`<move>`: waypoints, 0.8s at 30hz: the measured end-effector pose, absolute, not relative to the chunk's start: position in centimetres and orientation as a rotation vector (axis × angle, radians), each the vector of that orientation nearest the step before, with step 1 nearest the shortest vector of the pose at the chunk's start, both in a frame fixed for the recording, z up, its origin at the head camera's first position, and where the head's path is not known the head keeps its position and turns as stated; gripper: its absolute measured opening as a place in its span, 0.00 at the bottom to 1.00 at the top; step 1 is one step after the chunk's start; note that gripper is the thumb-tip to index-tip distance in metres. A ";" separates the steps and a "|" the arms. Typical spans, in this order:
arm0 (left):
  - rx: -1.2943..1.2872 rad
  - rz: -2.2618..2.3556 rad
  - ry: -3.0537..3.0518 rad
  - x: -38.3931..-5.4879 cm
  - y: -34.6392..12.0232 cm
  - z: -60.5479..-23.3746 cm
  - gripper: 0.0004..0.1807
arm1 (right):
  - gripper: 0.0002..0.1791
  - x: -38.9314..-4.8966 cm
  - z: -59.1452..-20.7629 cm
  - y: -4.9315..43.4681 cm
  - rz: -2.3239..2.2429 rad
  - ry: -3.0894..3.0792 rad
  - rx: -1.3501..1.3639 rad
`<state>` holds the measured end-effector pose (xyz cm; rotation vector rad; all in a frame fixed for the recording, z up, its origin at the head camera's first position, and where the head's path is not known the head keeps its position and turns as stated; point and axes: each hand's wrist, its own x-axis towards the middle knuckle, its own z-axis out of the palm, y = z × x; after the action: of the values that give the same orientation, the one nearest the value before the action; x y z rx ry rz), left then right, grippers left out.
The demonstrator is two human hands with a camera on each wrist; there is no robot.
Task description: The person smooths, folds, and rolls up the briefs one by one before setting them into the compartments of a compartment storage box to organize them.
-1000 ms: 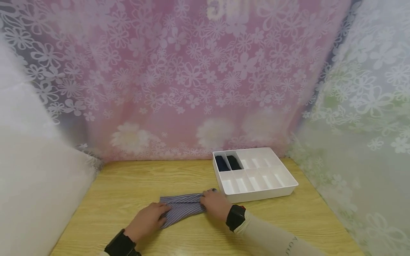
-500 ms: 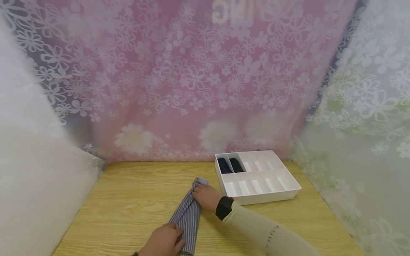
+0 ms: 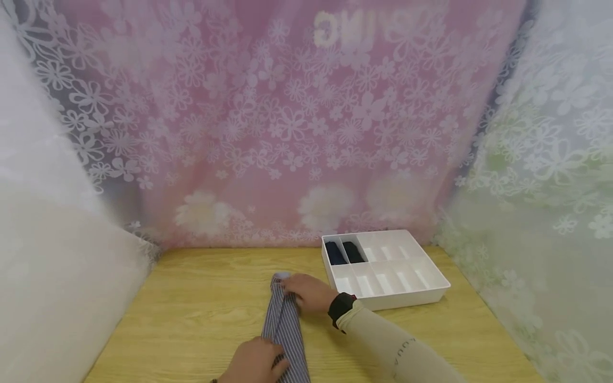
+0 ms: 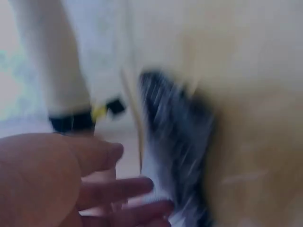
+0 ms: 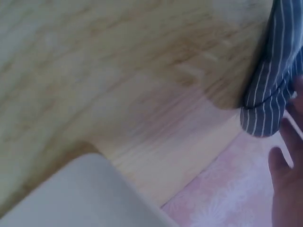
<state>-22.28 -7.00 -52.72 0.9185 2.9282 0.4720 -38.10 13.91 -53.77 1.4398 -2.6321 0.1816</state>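
Note:
A folded striped cloth garment [image 3: 286, 332], blue-grey with thin white lines, lies lengthwise on the wooden table. At its far end my right hand [image 3: 310, 292] grips the cloth, fingers over the folded tip. The right wrist view shows the rounded end of the garment [image 5: 265, 116] beside the fingers at the right edge. My left hand [image 3: 254, 361] rests at the near part of the garment, its fingers reaching over the left edge. In the blurred left wrist view the left fingers [image 4: 118, 191] extend fairly straight beside the dark cloth [image 4: 177, 127].
A white divided box [image 3: 397, 301] stands on the table to the right of the right hand. Two of its back-left compartments hold a dark blue roll [image 3: 336, 254] and a black roll [image 3: 354, 252] of cloth. A pink floral curtain [image 3: 268, 133] hangs behind the table [image 3: 201, 308].
The striped garment has turned from lying crosswise to pointing away from me. My right hand has moved left with its far end; my left hand has come nearer to me.

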 end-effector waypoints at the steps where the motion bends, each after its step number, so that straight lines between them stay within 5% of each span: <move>1: 0.912 0.554 2.937 -22.9 -7.3 -52.3 0.14 | 0.18 -38.0 -53.7 14.1 0.221 -2.645 1.375; 8: 0.840 0.660 3.191 -27.1 -8.2 -49.8 0.18 | 0.29 -37.0 -53.0 14.5 0.215 -2.737 0.980; 13: 1.033 0.661 3.090 -26.3 -8.8 -50.3 0.09 | 0.26 -33.8 -52.5 14.8 0.195 -2.732 0.950; 19: 1.292 0.528 2.851 -23.5 -9.6 -52.4 0.11 | 0.10 -28.5 -52.2 15.2 0.182 -2.714 1.262; 24: 1.452 0.402 2.872 -22.4 -9.6 -54.7 0.07 | 0.15 -25.5 -53.5 15.4 0.038 -2.594 1.609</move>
<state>-22.40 -9.62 -54.74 1.4523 2.8720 0.4023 -25.53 15.41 -53.49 1.6090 -2.5941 0.0376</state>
